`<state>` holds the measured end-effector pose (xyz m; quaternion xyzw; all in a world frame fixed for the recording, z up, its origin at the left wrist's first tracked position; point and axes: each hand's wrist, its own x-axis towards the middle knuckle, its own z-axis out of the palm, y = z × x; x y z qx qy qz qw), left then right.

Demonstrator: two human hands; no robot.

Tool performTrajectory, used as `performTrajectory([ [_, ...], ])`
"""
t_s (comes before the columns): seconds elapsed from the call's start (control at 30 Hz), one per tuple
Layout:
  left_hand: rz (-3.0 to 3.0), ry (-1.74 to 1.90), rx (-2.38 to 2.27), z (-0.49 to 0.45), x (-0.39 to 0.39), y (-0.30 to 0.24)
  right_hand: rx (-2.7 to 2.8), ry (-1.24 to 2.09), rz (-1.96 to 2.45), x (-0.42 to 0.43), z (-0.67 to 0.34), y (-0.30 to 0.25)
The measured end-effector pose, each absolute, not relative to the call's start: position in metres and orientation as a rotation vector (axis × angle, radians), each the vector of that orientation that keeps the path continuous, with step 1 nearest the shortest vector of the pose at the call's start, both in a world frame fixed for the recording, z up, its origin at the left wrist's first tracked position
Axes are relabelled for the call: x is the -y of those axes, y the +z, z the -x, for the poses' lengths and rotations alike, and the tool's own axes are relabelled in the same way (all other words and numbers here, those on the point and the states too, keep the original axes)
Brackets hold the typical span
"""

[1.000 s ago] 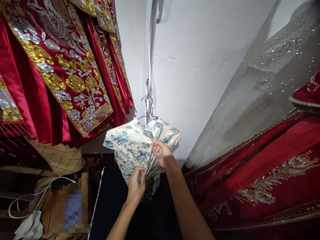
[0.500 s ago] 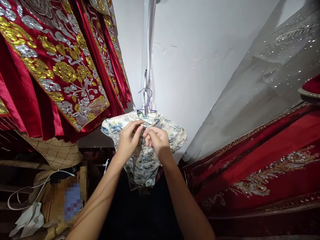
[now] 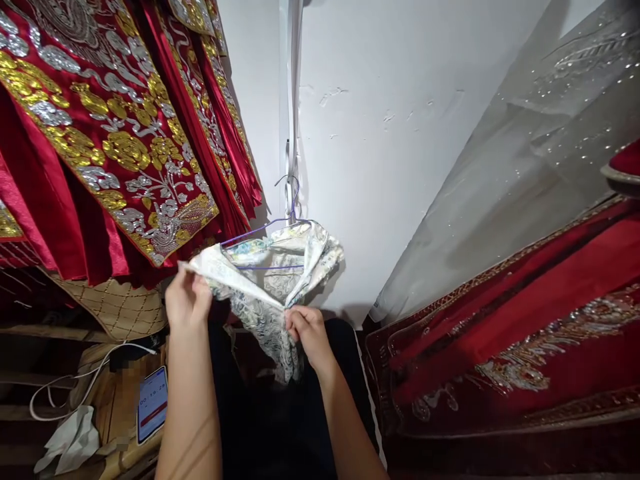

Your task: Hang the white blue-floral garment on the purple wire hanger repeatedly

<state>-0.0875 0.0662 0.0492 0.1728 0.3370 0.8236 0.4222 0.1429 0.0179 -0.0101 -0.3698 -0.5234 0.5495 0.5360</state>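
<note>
While left hand (image 3: 187,301) and right hand (image 3: 307,331) grip shirt (image 3: 261,325) edges, neckline (image 3: 245,281) gapes.

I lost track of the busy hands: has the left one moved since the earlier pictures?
Yes: the left hand has moved leftward, farther from the white wall strip.

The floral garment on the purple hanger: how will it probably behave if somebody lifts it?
The floral garment is probably floppy, since its lower part hangs in loose folds. It looks light for its size, as the cloth seems thin. It may slip off the purple hanger easily, because one arm of that hanger is uncovered.
</note>
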Motion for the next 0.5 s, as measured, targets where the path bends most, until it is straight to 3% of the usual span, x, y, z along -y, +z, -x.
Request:
performTrajectory([
  [0.13, -0.294, 1.708, -1.008, 0.072, -0.048, -0.030, 1.289, 1.402, 0.859, -0.006, -0.139, -0.006],
  [0.23, -0.368, 1.589, -1.071, 0.047, -0.037, -0.058, 1.336, 1.458, 0.909, -0.007, -0.147, -0.010],
  [0.5, -0.926, 1.669, -0.906, 0.016, -0.022, 0.000, 1.138, 1.376, 1.082, -0.013, -0.175, -0.020],
])
